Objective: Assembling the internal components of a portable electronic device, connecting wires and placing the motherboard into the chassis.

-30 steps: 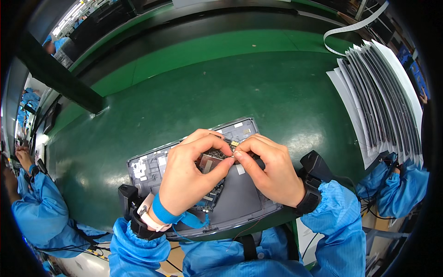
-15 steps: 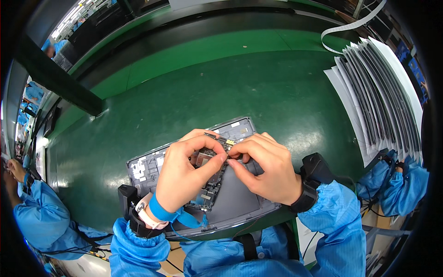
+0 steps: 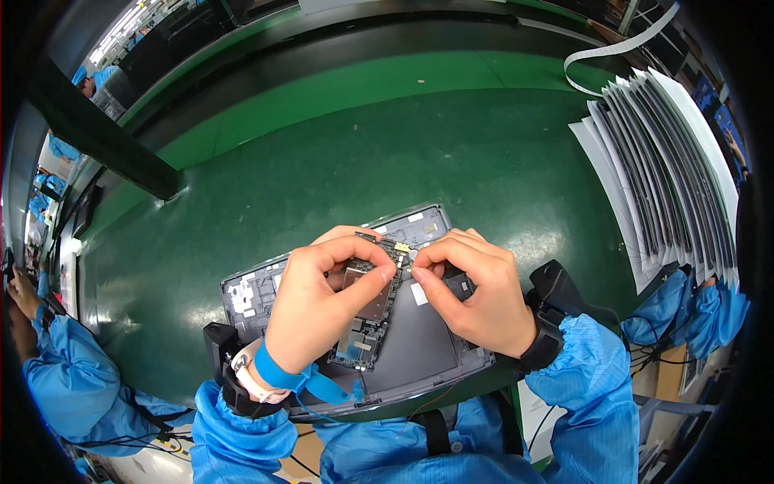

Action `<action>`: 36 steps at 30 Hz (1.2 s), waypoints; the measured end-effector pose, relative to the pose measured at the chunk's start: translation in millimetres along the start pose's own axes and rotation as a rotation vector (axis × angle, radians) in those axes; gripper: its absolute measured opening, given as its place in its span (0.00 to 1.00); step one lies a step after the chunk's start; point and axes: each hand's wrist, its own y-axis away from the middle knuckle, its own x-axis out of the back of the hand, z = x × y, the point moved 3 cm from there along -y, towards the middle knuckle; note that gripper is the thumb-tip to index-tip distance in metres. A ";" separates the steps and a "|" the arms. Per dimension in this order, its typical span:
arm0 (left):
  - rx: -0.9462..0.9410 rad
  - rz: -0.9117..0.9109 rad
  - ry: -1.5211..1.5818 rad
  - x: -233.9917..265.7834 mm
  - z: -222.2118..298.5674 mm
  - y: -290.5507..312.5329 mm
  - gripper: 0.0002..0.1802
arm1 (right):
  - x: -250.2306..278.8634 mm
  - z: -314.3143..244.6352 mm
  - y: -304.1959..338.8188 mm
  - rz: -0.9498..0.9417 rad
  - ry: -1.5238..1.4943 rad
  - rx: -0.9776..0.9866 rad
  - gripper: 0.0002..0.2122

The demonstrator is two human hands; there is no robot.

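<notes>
A dark circuit board (image 3: 360, 345) with a metal shield plate and a small yellow patch is tilted over a grey device casing (image 3: 419, 351). My left hand (image 3: 310, 298) grips the board's upper part, thumb and index finger closed at its right edge. Beside that edge, a short gap away, my right hand (image 3: 481, 300) holds its thumb and index finger together in a pinch. Whatever sits between those fingertips is too small to make out. A white label (image 3: 418, 294) shows on the casing below them. A blue wrist strap (image 3: 278, 367) circles my left wrist.
Flat grey-and-white sheets or panels (image 3: 657, 177) stand in a row on the right of the green table (image 3: 322, 169). A dark post (image 3: 105, 133) rises at the left. Other people in blue sleeves (image 3: 68, 375) are at both sides.
My right hand has drawn away to the right from the board's edge, leaving a gap to my left fingertips. The left hand keeps its hold on the board.
</notes>
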 end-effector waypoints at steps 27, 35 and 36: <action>-0.119 0.014 -0.079 2.1 3.9 4.8 0.08 | 1.0 0.9 1.7 -0.026 -0.146 -0.267 0.02; -0.135 0.010 -0.070 1.8 4.2 5.1 0.08 | 1.5 0.5 1.3 -0.035 -0.159 -0.276 0.02; -0.133 0.010 -0.059 1.4 4.2 5.1 0.08 | 1.8 0.7 1.4 -0.034 -0.159 -0.276 0.02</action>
